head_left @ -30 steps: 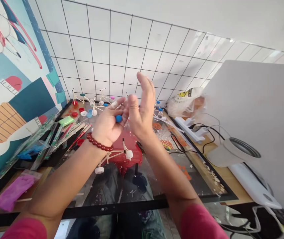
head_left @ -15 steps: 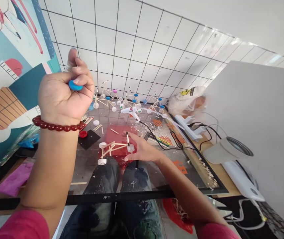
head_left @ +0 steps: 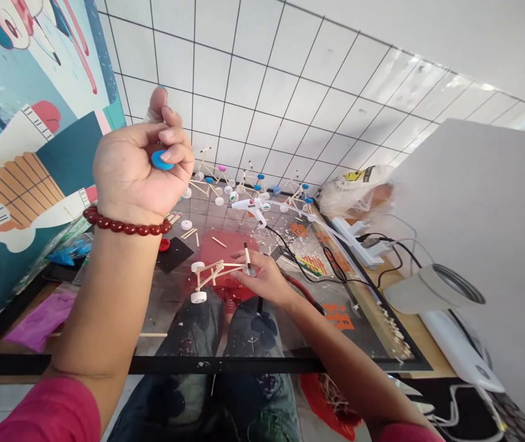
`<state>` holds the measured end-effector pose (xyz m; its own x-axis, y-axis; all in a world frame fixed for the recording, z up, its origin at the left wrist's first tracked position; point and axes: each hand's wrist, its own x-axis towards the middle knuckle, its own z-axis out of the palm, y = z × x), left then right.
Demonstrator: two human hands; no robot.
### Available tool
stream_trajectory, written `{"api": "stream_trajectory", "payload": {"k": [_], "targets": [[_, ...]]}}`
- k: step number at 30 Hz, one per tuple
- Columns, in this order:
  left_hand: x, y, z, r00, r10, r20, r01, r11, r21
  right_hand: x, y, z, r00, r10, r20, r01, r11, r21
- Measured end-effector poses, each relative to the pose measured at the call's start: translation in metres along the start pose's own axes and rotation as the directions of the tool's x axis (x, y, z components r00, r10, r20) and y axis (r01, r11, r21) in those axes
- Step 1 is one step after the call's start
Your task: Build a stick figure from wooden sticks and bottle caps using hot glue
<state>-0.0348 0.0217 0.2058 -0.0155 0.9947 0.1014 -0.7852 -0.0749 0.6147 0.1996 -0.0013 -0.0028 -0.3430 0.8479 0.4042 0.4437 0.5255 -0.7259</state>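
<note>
My left hand [head_left: 145,162] is raised high at the left, palm turned up, its fingers curled round a piece of blue clay [head_left: 162,160]. Another speck of blue shows at its topmost fingertip. Lower down, over the glass tabletop, my right hand [head_left: 263,276] pinches the right end of a small stick-built model [head_left: 214,274]. The model has white wheels at its left end and a black-tipped upright stick [head_left: 246,255] at its right end, beside my fingers. Part of the wheel at that end is hidden by my hand.
Several similar stick models [head_left: 260,182] stand along the tiled wall. In front lies a white glue gun [head_left: 251,210] with a black cord. A power strip [head_left: 359,239], a grey lamp [head_left: 432,288], a black square [head_left: 176,255] and pink clay [head_left: 44,316] are around the table.
The whole view has shifted, so most things appear further right. My right hand's fingers have closed in on the model's right end. My left hand keeps the same curled pose round the blue clay.
</note>
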Motion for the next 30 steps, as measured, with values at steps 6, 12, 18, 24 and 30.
{"api": "stream_trajectory", "payload": {"k": [6,12,18,24,30], "targets": [[0.006,-0.003,0.000,0.997,-0.075,0.027,0.079,0.971,-0.225,0.014,0.013,0.005,0.979,0.190,-0.075,-0.186,0.981,0.055],[0.014,-0.005,-0.010,1.000,-0.012,0.009,0.013,0.995,-0.096,0.036,0.021,0.006,0.950,0.295,-0.106,-0.264,0.936,0.232],[0.016,-0.004,-0.009,1.000,-0.008,0.014,0.009,0.995,-0.096,0.066,0.029,0.001,0.935,0.330,-0.128,-0.292,0.924,0.246],[0.026,-0.008,-0.021,0.994,0.060,0.088,-0.065,0.996,0.057,0.105,0.054,-0.005,0.939,0.314,-0.137,-0.297,0.946,0.132],[0.042,-0.013,-0.037,0.985,0.127,0.117,-0.144,0.978,0.151,0.119,0.076,-0.004,0.951,0.306,-0.042,-0.300,0.948,0.104]]}}
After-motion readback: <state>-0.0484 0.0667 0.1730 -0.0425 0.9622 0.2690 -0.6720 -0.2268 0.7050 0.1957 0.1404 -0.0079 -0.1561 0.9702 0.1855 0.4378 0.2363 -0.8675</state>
